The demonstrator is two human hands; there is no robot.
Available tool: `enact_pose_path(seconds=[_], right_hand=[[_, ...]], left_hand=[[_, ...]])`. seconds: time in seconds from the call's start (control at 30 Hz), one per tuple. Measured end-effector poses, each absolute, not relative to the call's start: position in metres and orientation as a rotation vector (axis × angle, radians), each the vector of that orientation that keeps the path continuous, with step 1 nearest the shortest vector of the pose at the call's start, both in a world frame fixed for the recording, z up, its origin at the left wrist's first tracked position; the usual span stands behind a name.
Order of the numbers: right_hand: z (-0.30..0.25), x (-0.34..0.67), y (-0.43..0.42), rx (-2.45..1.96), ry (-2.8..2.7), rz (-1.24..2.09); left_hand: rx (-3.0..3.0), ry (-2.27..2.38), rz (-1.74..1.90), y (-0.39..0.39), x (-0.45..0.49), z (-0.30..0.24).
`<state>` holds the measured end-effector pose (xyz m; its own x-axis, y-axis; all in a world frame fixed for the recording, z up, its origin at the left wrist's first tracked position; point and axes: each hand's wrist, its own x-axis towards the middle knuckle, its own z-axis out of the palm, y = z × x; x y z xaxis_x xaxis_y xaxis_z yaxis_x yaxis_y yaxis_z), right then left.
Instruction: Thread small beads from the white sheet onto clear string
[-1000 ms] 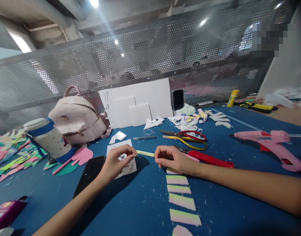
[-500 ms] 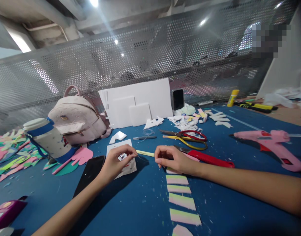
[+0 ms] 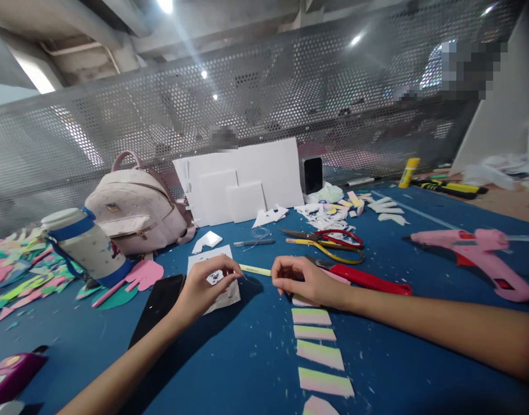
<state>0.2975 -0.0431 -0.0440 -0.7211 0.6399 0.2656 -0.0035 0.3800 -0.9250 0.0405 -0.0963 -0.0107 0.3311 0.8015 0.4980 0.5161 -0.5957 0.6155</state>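
My left hand point(image 3: 205, 283) is closed in a pinch on a thin, clear thread point(image 3: 249, 281), which runs a short way to the right from its fingertips. A paper packet point(image 3: 226, 298) lies partly under that hand, beside a black phone point(image 3: 163, 305). My right hand point(image 3: 306, 281) is also closed, thumb against curled fingers; what it holds, if anything, is too fine to make out. Behind the hands a pale yellow stick point(image 3: 254, 270) lies on the blue table. Just below my right hand is a column of pink-and-green foam strips point(image 3: 320, 353).
Red-handled scissors point(image 3: 340, 236), a red cutter point(image 3: 370, 279) and a pink glue gun point(image 3: 472, 248) lie to the right. A grey pen point(image 3: 254, 242), foam scraps point(image 3: 327, 216) and a white board point(image 3: 268, 167) are behind. Leftward stand a bottle point(image 3: 89, 245) and a backpack point(image 3: 137, 210).
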Motion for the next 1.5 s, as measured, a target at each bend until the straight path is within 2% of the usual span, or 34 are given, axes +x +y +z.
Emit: enact_pose_path(seconds=[0.47,1.5], right_hand=[[-0.046,0.297,-0.042,-0.585,-2.005,1.302],[-0.049,0.297,-0.051,-0.526,-2.203,1.003]], left_hand=[[2.374,1.023,1.129,-0.096,0.044,-0.01],[2.25,1.138,1.047,-0.11,0.078,-0.026]])
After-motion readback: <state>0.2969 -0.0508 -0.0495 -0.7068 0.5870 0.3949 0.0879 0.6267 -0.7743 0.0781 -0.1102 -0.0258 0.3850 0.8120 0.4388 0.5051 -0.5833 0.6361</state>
